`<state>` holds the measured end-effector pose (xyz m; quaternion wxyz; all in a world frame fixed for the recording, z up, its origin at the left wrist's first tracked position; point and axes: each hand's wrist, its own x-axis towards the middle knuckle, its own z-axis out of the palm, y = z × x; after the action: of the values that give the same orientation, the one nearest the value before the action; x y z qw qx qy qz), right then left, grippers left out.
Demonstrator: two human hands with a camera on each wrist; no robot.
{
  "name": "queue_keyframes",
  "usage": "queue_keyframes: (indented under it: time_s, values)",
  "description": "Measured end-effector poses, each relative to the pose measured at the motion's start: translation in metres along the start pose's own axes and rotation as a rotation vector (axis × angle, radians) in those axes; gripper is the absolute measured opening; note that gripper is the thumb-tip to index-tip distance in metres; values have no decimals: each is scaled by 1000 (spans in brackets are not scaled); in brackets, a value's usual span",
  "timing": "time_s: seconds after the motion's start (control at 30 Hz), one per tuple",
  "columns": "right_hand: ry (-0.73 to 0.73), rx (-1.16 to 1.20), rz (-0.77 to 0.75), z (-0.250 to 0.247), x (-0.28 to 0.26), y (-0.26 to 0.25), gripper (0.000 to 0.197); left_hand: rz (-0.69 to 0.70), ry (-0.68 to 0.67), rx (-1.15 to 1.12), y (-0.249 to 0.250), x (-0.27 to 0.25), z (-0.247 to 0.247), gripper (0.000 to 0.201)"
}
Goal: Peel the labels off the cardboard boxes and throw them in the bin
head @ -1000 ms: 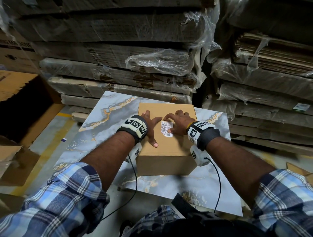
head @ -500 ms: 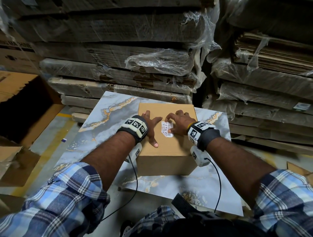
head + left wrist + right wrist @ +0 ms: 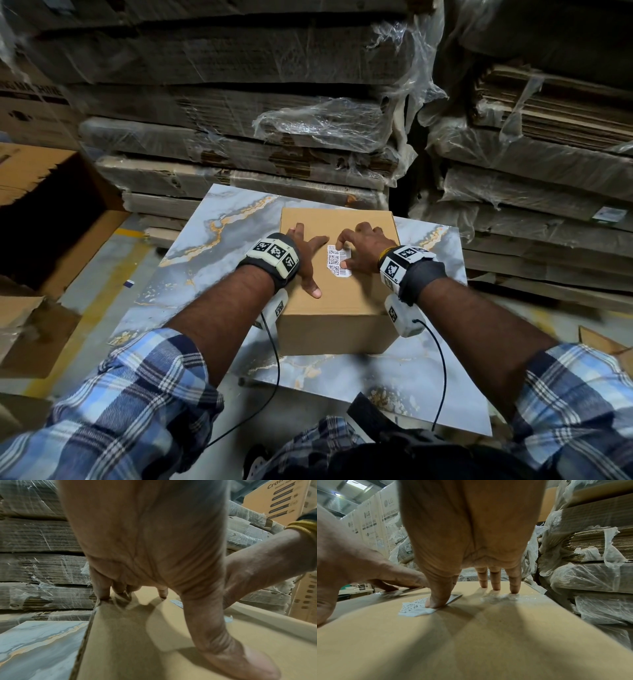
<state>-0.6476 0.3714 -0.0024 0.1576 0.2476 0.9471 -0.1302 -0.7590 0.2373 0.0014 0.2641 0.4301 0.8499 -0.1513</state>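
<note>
A brown cardboard box (image 3: 337, 301) sits on a marble-patterned slab (image 3: 212, 246). On its top is a small white label (image 3: 337, 261) printed with codes. My left hand (image 3: 305, 255) lies flat on the box just left of the label, fingers spread. My right hand (image 3: 361, 245) is arched on the label's right side, thumb pressing its right edge and index fingertip at its top corner. In the right wrist view the thumb (image 3: 436, 599) presses on the label (image 3: 412, 609), whose far corner looks slightly raised. The other fingertips (image 3: 495, 585) rest on the box (image 3: 471, 642).
Stacks of flattened cartons wrapped in plastic (image 3: 239, 137) rise right behind the slab and to the right (image 3: 534, 178). A large open carton (image 3: 51, 219) stands on the floor at the left. Cardboard scraps (image 3: 30, 325) lie on the floor near it.
</note>
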Motion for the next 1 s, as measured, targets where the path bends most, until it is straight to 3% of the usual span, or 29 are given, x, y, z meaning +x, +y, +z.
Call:
queue_keyframes:
  time_s: [0.13, 0.3, 0.47, 0.63, 0.77, 0.9, 1.0]
  values:
    - [5, 2, 2, 1, 0, 0, 52, 3, 5, 6, 0, 0, 1, 139]
    - [15, 17, 3, 2, 0, 1, 38, 2, 12, 11, 0, 1, 1, 139]
    - [16, 16, -1, 4, -1, 2, 52, 3, 4, -5, 0, 1, 0, 138]
    - [27, 32, 1, 4, -2, 3, 41, 2, -2, -14, 0, 2, 1, 139]
    - [16, 22, 2, 4, -2, 2, 53, 6, -6, -22, -1, 1, 1, 138]
    - [22, 33, 1, 3, -3, 2, 42, 7, -7, -33, -1, 0, 1, 138]
    - [24, 23, 0, 4, -2, 2, 47, 7, -5, -36, -1, -1, 1, 138]
